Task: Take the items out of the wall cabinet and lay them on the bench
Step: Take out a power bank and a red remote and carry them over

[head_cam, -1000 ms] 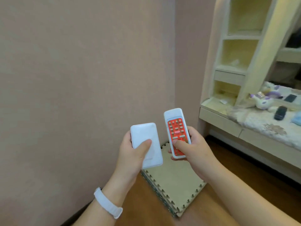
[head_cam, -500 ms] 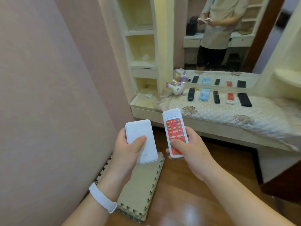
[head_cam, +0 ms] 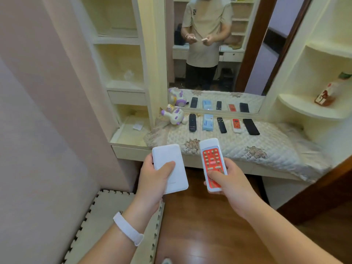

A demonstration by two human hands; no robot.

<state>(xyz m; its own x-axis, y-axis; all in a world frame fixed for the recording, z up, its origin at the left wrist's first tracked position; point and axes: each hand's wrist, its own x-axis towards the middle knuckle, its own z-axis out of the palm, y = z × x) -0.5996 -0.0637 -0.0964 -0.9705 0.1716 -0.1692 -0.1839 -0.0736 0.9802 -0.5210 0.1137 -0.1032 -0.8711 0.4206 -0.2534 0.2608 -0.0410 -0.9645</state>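
Seven handheld items are in sight. Five lie in a row on the far bench (head_cam: 266, 147): three black ones, namely the left black remote (head_cam: 192, 125), the slim black remote (head_cam: 222, 125) and the wide black remote (head_cam: 251, 126), plus one light-blue remote (head_cam: 207, 124) and one small red-and-white remote (head_cam: 236, 125). Two are nearer, one in each of two hands: one white slab (head_cam: 167, 155) in the left hand (head_cam: 152, 178) and one large red-and-white remote (head_cam: 211, 155) in the right hand (head_cam: 230, 183). There is one plush toy (head_cam: 174, 115), one wristband (head_cam: 128, 230), one foam mat (head_cam: 91, 221), one mirror (head_cam: 247, 77) and one carton (head_cam: 325, 94).
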